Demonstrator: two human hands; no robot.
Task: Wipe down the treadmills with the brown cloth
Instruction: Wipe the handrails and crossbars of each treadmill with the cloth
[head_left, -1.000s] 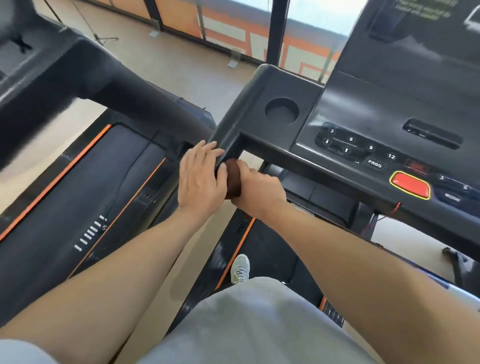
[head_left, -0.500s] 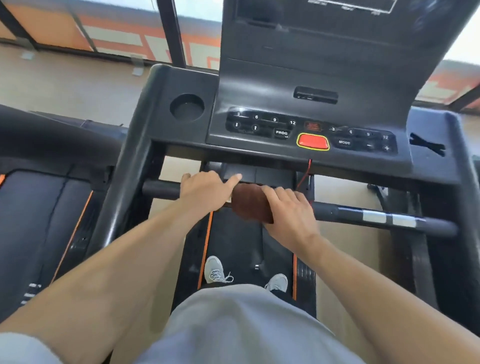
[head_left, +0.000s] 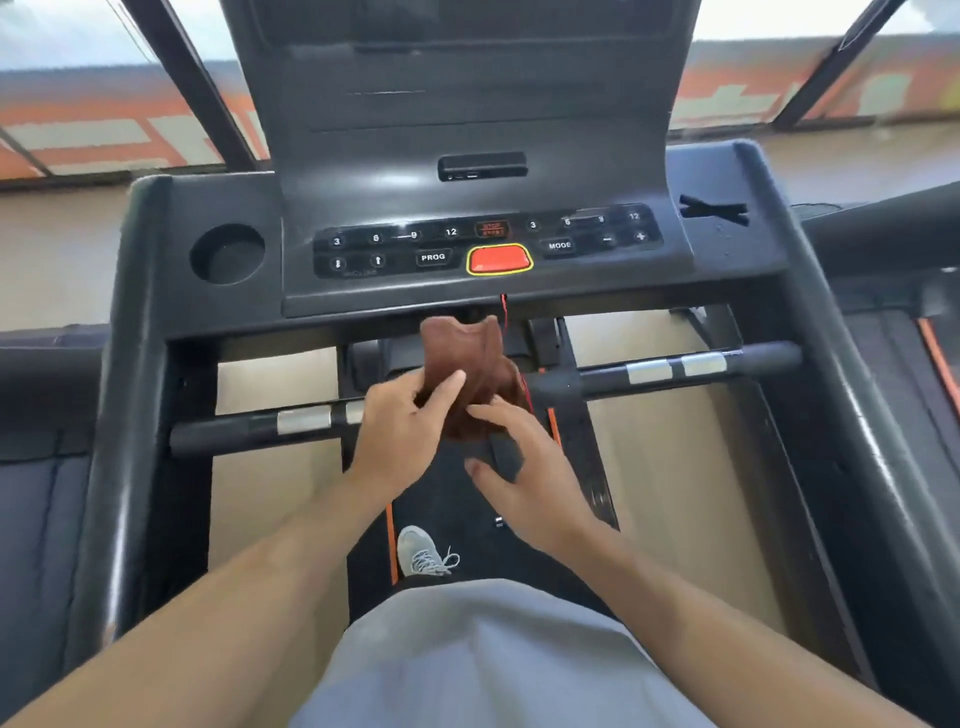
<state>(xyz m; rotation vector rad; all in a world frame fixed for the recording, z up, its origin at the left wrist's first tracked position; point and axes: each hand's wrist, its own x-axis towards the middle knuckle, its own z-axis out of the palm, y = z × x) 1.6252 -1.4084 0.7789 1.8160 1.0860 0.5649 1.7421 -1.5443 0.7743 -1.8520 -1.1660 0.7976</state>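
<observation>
Off the bar it comes: the brown cloth (head_left: 470, 371) has lifted from the crossbar (head_left: 675, 370) and now bunches up just below the console (head_left: 488, 244). The left hand (head_left: 400, 436) pinches its lower folds with thumb and fingers; the right hand (head_left: 524, 480) touches it with spread, relaxed fingers, gripping nothing.

The treadmill console (head_left: 467, 244) is showing buttons reading "PROG", "MODE", and numbers 3, 6, 9, 12 in two rows.
</observation>
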